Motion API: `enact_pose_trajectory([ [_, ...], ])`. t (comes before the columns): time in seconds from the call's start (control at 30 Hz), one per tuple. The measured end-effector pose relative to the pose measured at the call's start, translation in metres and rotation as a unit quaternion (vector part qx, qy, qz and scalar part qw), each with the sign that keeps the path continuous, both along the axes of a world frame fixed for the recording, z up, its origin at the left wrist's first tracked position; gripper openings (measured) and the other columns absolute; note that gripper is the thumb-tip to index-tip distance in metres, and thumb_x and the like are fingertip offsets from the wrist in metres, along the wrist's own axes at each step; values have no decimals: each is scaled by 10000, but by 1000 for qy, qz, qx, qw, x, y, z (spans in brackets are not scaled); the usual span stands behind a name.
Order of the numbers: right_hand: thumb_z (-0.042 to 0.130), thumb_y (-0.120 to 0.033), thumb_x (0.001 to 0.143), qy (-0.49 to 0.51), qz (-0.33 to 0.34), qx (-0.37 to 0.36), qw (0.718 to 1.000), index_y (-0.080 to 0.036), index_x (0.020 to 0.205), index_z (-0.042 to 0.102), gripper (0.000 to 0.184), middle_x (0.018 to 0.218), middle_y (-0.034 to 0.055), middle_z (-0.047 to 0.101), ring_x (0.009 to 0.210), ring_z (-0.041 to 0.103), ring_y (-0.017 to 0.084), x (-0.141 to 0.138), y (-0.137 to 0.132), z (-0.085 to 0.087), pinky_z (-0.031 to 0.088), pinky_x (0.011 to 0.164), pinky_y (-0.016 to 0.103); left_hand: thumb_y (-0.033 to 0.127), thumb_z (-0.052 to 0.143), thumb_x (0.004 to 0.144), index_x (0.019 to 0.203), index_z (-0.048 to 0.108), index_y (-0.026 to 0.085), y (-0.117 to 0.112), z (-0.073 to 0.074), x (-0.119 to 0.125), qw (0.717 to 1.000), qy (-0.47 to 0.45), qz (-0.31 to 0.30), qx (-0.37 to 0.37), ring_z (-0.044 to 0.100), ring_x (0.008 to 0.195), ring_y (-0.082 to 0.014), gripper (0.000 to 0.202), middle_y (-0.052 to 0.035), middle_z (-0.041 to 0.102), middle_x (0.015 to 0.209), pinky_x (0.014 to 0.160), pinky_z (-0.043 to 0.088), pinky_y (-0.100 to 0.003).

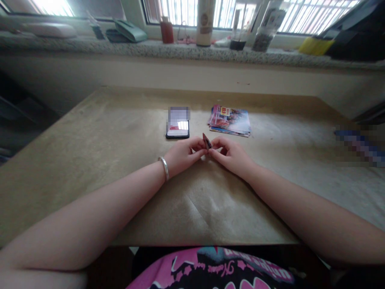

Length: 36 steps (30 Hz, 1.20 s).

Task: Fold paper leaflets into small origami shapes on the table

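Between my two hands, a small folded piece of printed paper [207,141], red and dark, stands on edge just above the table. My left hand [188,151] pinches it from the left, thumb in front and fingers behind. From the other side my right hand [230,154] grips it between thumb and fingertips. Much of the paper is covered by the fingers. Right behind my left hand lies a phone [177,124] with its screen lit. A stack of colourful printed leaflets [230,120] sits beyond my right hand.
The table [90,160] has a beige cover and ends at a wall below a granite sill [126,49]. On the sill stand a red jar [166,31], a tall bottle [205,24] and several other items. A blurred blue-and-pink object [361,146] lies at the table's right edge.
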State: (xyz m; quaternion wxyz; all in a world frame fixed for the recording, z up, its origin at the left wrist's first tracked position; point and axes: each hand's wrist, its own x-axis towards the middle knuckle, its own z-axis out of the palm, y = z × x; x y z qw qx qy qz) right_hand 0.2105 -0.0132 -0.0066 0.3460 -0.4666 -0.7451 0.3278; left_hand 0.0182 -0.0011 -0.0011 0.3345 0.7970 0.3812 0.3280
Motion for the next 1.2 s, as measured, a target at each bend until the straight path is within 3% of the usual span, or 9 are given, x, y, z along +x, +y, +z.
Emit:
enact_pose_trajectory([
  [0.13, 597, -320, 805, 5, 6, -4, 1000, -190, 919, 628, 176, 816, 8, 666, 596, 545, 99, 1, 1, -3, 400, 545, 226, 231, 583, 826, 889, 597, 161, 2, -5, 0, 1000, -22, 8, -17, 605, 689, -109, 94, -1, 666, 772, 631, 462, -222],
  [0.23, 596, -314, 802, 7, 19, -8, 1000, -193, 925, 635, 177, 816, 2, 668, 587, 533, 95, 1, 1, -2, 387, 537, 226, 235, 629, 797, 1065, 505, 171, 5, -8, 0, 996, -75, 24, -45, 574, 607, -97, 302, 31, 612, 708, 573, 455, -210],
  [0.3, 590, -322, 806, 3, 28, -10, 1000, -190, 918, 637, 179, 817, 2, 667, 571, 520, 90, 1, 0, 0, 382, 533, 230, 218, 647, 778, 1136, 498, 174, 8, -8, 0, 996, -74, 36, -23, 543, 610, -89, 390, 36, 567, 722, 566, 452, -204],
  [0.43, 586, -312, 806, -7, 38, 2, 999, -185, 907, 647, 174, 824, 9, 663, 570, 504, 87, 1, 0, 2, 383, 534, 234, 232, 638, 774, 959, 615, 159, 9, -5, -2, 999, -24, 31, 22, 526, 691, -98, 200, -7, 537, 823, 573, 456, -204],
  [0.6, 595, -266, 786, 17, 46, 26, 998, -183, 905, 645, 154, 866, 25, 653, 626, 534, 93, 2, 2, 0, 385, 517, 217, 290, 672, 752, 829, 543, 144, 10, -7, -3, 988, -135, 19, -68, 606, 773, -119, 210, -40, 585, 933, 650, 510, -237],
  [0.7, 605, -251, 781, 21, 46, 27, 998, -188, 905, 639, 143, 839, 19, 642, 621, 537, 91, 2, 2, -1, 390, 514, 215, 291, 699, 734, 821, 503, 146, 11, -10, -2, 977, -173, -2, -125, 635, 730, -115, 259, -17, 605, 854, 638, 501, -223],
  [0.83, 624, -244, 770, 44, 38, 14, 998, -197, 935, 616, 172, 800, 4, 623, 603, 531, 90, 1, 3, -3, 396, 508, 219, 237, 701, 732, 930, 529, 142, 12, -11, -1, 976, -168, -12, -138, 624, 660, -98, 279, 19, 614, 723, 605, 476, -200],
  [1.03, 707, -269, 698, 109, 6, -4, 994, -203, 937, 567, 285, 745, -28, 569, 562, 483, 79, -2, 4, -6, 389, 496, 220, 228, 677, 746, 870, 585, 118, 10, -10, -1, 975, -165, -33, -142, 635, 691, -98, 190, -17, 659, 786, 643, 491, -217],
  [1.2, 714, -284, 686, 127, 18, -8, 992, -212, 899, 556, 275, 659, -51, 536, 564, 480, 87, -3, 2, -4, 370, 504, 222, 236, 693, 725, 843, 596, 117, 10, -8, -1, 977, -155, -24, -145, 623, 670, -88, 193, -6, 654, 760, 633, 482, -207],
])
